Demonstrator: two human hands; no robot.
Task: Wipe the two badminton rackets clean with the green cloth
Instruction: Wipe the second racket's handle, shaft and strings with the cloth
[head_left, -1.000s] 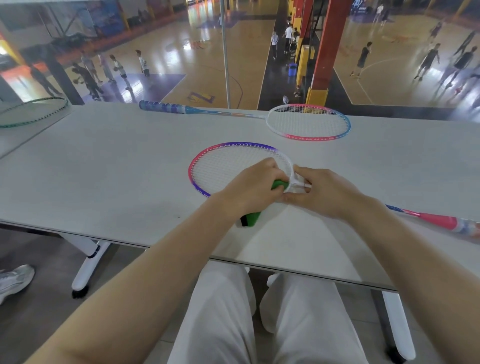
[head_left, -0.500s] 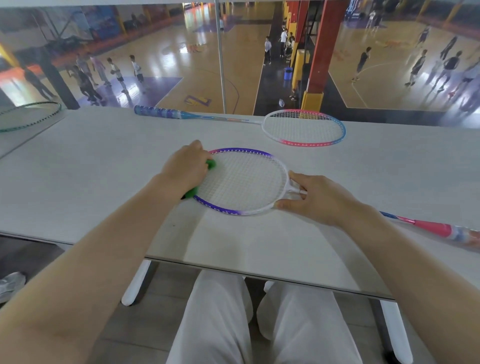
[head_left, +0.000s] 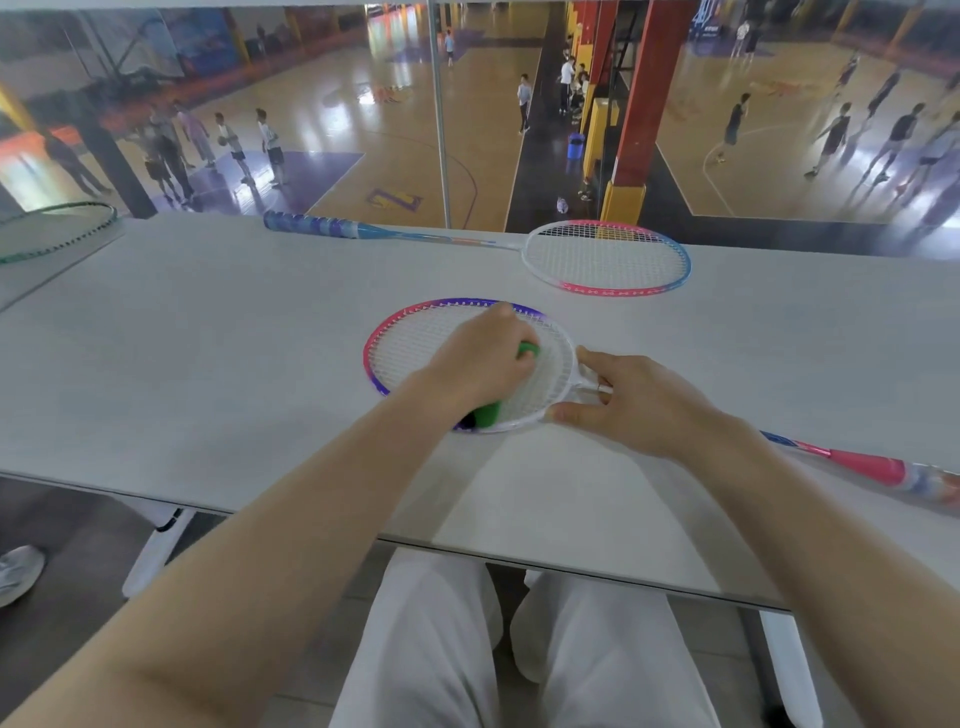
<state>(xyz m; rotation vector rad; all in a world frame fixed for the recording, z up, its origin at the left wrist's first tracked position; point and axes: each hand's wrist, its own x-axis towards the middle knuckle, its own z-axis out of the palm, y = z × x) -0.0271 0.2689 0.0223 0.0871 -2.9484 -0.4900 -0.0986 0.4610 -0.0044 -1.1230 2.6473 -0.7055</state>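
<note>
Below the far edge of the pale grey worktop (head_left: 208, 364) a busy sports hall spreads out, while the near racket (head_left: 415, 338) lies flat before me, midway between the near and far edges, its handle running off toward the right edge. It looks light and springy to me: a thin hoop, pink and purple round the far side and white toward the throat, strung with a fine white mesh that I judge would give under hard pressure, so I would press gently and steady it at the stiff throat, not on the strings. My right hand (head_left: 639, 402) does just that, fingers spread and relaxed, thumb and forefinger touching the rim either side of the throat. My left hand (head_left: 480, 361) is curled round the green cloth (head_left: 488, 413), a soft wad that peeps out at both ends of my fist, pressed on the strings. The second racket (head_left: 608, 257), pink, white and pale blue with a blue handle, lies along the far edge, untouched.
</note>
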